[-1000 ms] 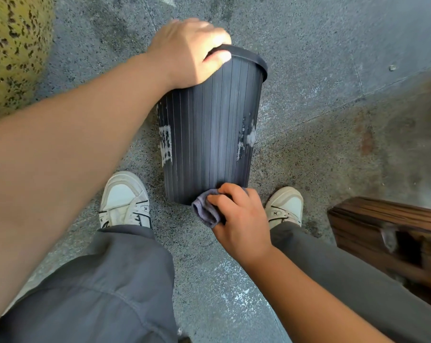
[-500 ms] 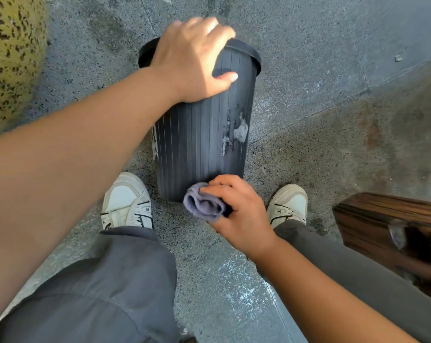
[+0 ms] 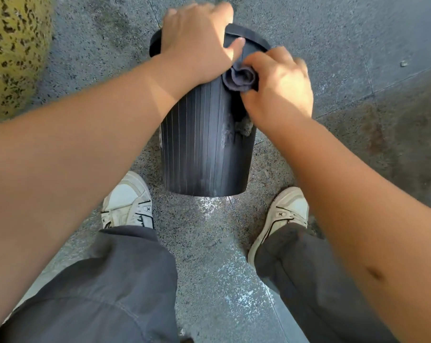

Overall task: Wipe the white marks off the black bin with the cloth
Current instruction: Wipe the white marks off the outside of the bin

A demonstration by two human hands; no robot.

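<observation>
A black ribbed bin [image 3: 204,149] stands upright on the floor between my feet. My left hand [image 3: 197,43] lies over its rim and upper wall, gripping it. My right hand [image 3: 278,87] is closed on a bunched grey cloth [image 3: 241,78] and presses it against the bin's upper right side, just under the rim. White marks [image 3: 236,129] show on the wall directly below that hand, partly hidden by the wrist. A thin white streak [image 3: 160,137] runs along the bin's left edge.
My two white shoes [image 3: 128,204] [image 3: 288,211] flank the bin's base on a speckled stone floor [image 3: 209,243]. A yellow speckled rounded object [image 3: 14,50] stands at the far left. Pale dust smears lie on the floor in front of the bin.
My right hand has lifted the cloth from the bin's base up to the upper right wall near the rim. The bin has turned, bringing the white marks nearer to me.
</observation>
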